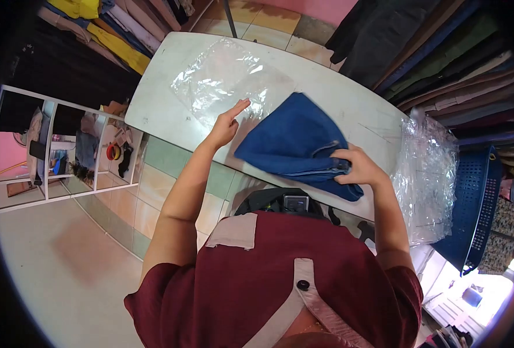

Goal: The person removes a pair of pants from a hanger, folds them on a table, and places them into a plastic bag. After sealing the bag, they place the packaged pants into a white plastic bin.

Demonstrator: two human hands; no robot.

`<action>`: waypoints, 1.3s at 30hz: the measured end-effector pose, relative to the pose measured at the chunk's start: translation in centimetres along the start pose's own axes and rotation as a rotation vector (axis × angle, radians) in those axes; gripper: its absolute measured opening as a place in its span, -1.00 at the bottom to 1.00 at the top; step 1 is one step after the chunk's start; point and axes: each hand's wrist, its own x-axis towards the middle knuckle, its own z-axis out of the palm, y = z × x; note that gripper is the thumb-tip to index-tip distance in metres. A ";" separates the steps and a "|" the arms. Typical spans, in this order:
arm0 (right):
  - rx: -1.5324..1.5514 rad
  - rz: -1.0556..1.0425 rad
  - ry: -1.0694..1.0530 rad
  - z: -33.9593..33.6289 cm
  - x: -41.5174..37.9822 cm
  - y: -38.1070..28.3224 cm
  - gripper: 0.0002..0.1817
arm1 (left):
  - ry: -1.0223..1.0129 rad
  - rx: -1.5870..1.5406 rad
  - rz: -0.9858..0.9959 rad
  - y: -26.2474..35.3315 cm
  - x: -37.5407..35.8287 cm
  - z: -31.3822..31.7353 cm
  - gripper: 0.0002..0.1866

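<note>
A folded pair of blue jeans (297, 136) lies on the white table (158, 87), close to its near edge. My right hand (358, 166) grips the jeans at their right end, with the thumb and fingers around the folded layers. Just left of the jeans, my left hand (228, 126) is held with its index finger stretched out and the others loosely bent; it holds nothing. Beyond that hand, a clear plastic bag (216, 75) is spread flat on the table.
More clear plastic bags (424, 174) hang over the table's right end, beside a blue plastic basket (471, 203). Hanging trousers (442, 75) line the far right. Folded clothes (117, 35) fill the upper left, above a white-framed shelf (51, 139).
</note>
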 end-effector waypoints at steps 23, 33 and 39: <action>-0.180 0.234 0.178 5.3 6.1 0.6 -0.37 | -0.215 0.230 0.186 7.2 1.3 4.4 -0.22; -0.095 0.429 0.344 6.9 7.3 0.3 -0.33 | 0.620 -0.172 -0.191 3.5 -5.4 9.2 0.06; -0.079 0.454 0.340 7.0 8.4 0.3 -0.32 | 0.656 -0.897 -0.383 2.1 -3.3 11.2 -0.01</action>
